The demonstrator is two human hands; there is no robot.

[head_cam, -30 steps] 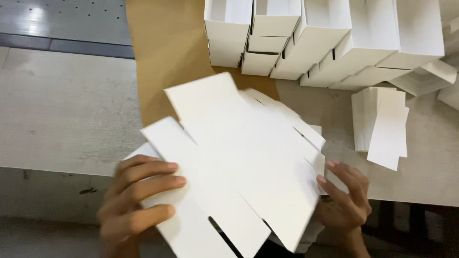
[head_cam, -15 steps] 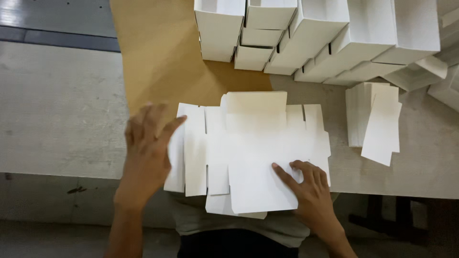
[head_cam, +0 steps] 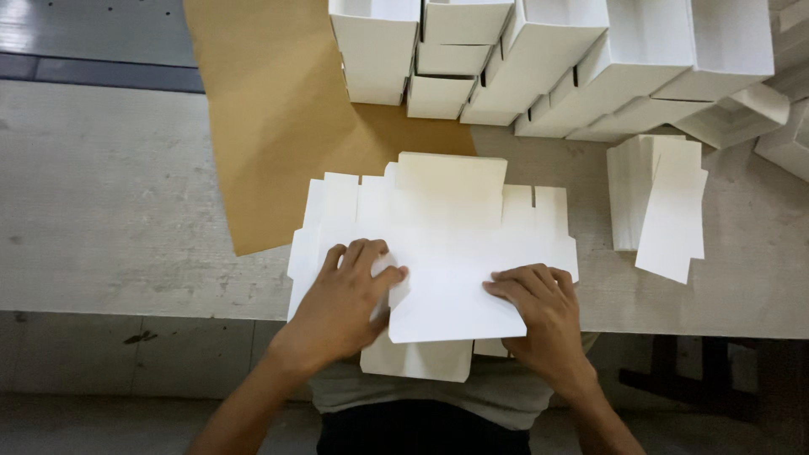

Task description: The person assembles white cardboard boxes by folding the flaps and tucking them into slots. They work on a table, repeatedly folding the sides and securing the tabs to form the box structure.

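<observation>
Here, I am looking down from the head camera as a person is pressing a flat white cardboard box blank against the near edge of a grey worktable. The blank is lying unfolded, its tabbed flaps spreading left and right, and its lower panel is hanging over the table's front edge toward the person's body. The left hand is resting palm down on the blank's left part, fingers lying loosely together and thumb reaching toward the middle, gripping nothing that I can make out. The right hand is lying flat on the lower right part, fingers pointing left along a fold line, pressing rather than clasping.

Behind the blank, a sheet of brown paper is covering the table's middle, with the blank's far edge overlapping it. At the far side, a row of assembled white boxes is standing packed tightly together, some resting on the brown paper. To the right, well apart from both hands, a small stack of folded white card pieces is lying on the bare table, the top piece sitting skewed across the others. Below the table edge I am seeing a grey shirt.
</observation>
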